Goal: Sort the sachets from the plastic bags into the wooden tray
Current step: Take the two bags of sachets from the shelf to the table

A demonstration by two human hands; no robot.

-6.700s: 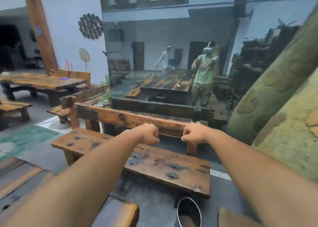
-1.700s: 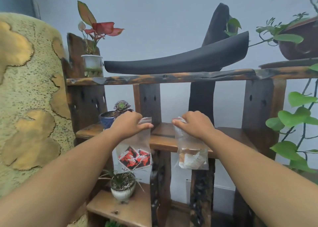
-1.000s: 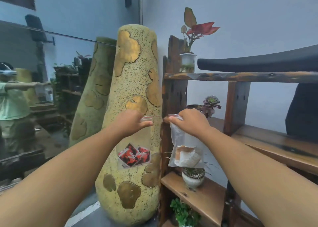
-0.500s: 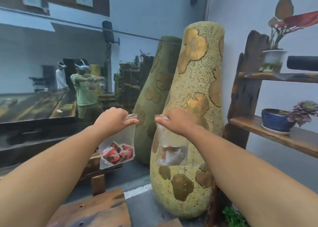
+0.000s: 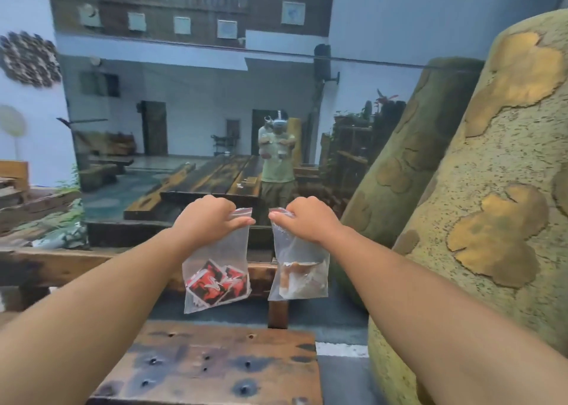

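Both arms reach out over the wooden bench [image 5: 212,364]. The left hand [image 5: 206,220] pinches the top edge of a clear bag [image 5: 216,258], red sachets [image 5: 216,284] pooled at its bottom, hanging below the grip. Just beside it, the right hand [image 5: 304,220] pinches a second bag [image 5: 299,266] holding brown-and-white sachets [image 5: 299,280], likewise hanging above the bench.

**Setting: rustic wooden-furniture showroom or café hall**

Indicators: heavy slab bench [image 5: 215,367], large wall mirror [image 5: 196,121] reflecting long plank tables and plant shelving, tall speckled decorative vases [image 5: 491,220], round wall ornament [image 5: 29,58].
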